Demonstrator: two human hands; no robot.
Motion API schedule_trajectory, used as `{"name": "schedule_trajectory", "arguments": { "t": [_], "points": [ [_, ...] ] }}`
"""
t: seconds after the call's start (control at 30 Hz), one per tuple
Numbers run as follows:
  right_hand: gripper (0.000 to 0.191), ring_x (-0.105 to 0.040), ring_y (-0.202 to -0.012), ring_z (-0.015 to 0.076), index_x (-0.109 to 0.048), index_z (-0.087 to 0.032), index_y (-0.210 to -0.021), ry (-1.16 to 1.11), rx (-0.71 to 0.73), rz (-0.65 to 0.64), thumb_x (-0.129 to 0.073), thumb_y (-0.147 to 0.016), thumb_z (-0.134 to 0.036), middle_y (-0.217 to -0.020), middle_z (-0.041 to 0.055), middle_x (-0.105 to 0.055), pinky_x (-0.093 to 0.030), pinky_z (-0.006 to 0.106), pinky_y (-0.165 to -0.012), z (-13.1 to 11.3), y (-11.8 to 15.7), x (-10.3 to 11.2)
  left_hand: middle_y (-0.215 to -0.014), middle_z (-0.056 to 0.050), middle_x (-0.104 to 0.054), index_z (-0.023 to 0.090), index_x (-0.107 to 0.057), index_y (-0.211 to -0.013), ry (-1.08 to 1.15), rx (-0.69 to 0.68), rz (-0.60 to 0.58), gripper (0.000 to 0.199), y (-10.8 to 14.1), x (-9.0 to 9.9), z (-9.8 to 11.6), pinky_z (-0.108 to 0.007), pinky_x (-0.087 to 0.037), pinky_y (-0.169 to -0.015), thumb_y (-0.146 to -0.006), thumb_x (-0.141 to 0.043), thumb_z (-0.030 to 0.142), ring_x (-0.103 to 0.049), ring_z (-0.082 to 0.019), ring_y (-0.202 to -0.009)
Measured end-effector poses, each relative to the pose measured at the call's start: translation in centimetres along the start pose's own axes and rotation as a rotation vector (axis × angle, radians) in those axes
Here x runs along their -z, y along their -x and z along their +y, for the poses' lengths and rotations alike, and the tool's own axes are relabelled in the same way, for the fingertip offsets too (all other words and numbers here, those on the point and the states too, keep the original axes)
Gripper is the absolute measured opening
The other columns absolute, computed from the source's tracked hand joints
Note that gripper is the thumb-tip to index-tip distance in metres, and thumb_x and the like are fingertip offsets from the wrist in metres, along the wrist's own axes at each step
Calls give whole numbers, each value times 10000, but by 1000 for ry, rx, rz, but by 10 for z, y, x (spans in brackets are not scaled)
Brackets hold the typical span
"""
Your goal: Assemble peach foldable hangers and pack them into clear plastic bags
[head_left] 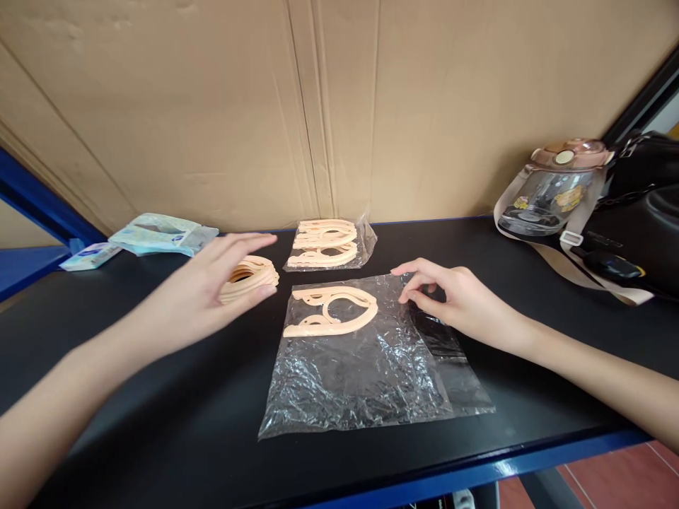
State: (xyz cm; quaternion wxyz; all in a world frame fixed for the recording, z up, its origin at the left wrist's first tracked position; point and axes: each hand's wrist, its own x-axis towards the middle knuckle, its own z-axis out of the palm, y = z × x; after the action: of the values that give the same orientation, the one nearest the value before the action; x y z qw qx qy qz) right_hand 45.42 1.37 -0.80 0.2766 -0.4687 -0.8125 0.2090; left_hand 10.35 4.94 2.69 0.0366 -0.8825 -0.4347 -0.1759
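My left hand (212, 279) reaches over a stack of peach folding hangers (252, 274), its thumb in front and its fingers apart above; the hand hides part of the stack. A clear plastic bag (361, 382) lies flat in the middle, with one folded hanger (347, 325) at its far left. At the bag's far right edge is my right hand (445, 293), fingers loosely bent and index finger stretched out. Whether its fingertips touch the film I cannot tell. Behind lies a smaller-looking clear packet (366, 244) with several folded hangers inside.
Cardboard (212, 106) walls the back of the black table (175, 424). A light-blue tissue pack (159, 233) and a small white pack (91, 256) lie at the back left. On the right stand a strapped clear bottle (552, 191) and a black bag (647, 219).
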Motion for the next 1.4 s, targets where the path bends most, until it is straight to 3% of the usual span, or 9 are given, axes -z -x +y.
{"name": "schedule_trajectory", "arguments": {
  "t": [0.1,0.2,0.37,0.53,0.63,0.87,1.03,1.23,1.4],
  "points": [
    [310,-654,-743,139,-554,-223,-1157,50,12,87,-523,-855,-157,-845,-25,-724,-486,270,-692,2,0,7,-1446,-114,-431,200,-402,-1413,-95,5,-67,806,6,9,-43,-623,-343,-1048,-810,-492,726,-429,-399,-1286],
    [302,-638,-723,128,-562,-216,-1149,82,33,148,-525,-856,-154,-821,-27,-710,-479,250,-652,1,0,13,-1282,-104,-605,183,-426,-1403,-163,66,-150,823,15,10,-79,-549,-528,-879,-784,-547,712,-626,-352,-1076],
    [243,-632,-727,130,-580,-215,-1133,129,61,162,-529,-897,-234,-813,-21,-701,-474,244,-616,-2,1,13,-1129,-34,-699,215,-499,-1356,-240,24,-125,729,15,13,-92,-377,-609,-662,-803,-541,689,-717,-249,-813],
    [223,-631,-740,141,-593,-209,-1119,172,117,186,-540,-904,-235,-811,-15,-687,-496,284,-693,-3,2,12,-1262,-88,-636,210,-522,-1330,-134,223,-143,920,7,25,-66,-559,-518,-874,-665,-511,846,-637,-356,-1062],
    [202,-624,-791,160,-601,-197,-1098,200,215,241,-536,-909,-225,-869,14,-680,-506,320,-746,-8,3,13,-1316,-102,-591,205,-476,-1359,-28,275,-52,948,1,28,-35,-549,-451,-977,-666,-498,852,-551,-360,-1193],
    [470,-515,-1208,239,-492,-179,-1263,271,451,209,-619,-874,-411,-1304,123,-548,-423,433,-1022,-34,12,9,-1343,-31,-548,332,-404,-1378,30,-33,96,720,-7,14,60,-456,-466,-951,-772,-587,675,-553,-310,-1151],
    [739,-421,-1320,257,-339,-180,-1386,265,454,144,-671,-808,-500,-1432,144,-450,-390,445,-1071,-45,19,3,-1306,-61,-576,254,-400,-1353,21,-213,87,675,-15,1,107,-441,-443,-944,-794,-648,540,-551,-290,-1152],
    [681,-517,-1239,248,-261,-278,-1413,51,337,35,-636,-859,-407,-1417,91,-474,-464,429,-1006,-40,18,4,-1234,-76,-625,203,-465,-1271,52,-316,145,567,-20,-10,120,-397,-450,-904,-834,-628,525,-574,-255,-1115],
    [667,-561,-1170,226,-250,-277,-1427,-171,202,-115,-610,-882,-410,-1281,86,-562,-493,418,-967,-35,18,-1,-1123,-65,-690,167,-592,-1124,-54,-547,292,205,-15,-17,113,-373,-453,-848,-943,-513,222,-609,-222,-1022]
  ]
}}
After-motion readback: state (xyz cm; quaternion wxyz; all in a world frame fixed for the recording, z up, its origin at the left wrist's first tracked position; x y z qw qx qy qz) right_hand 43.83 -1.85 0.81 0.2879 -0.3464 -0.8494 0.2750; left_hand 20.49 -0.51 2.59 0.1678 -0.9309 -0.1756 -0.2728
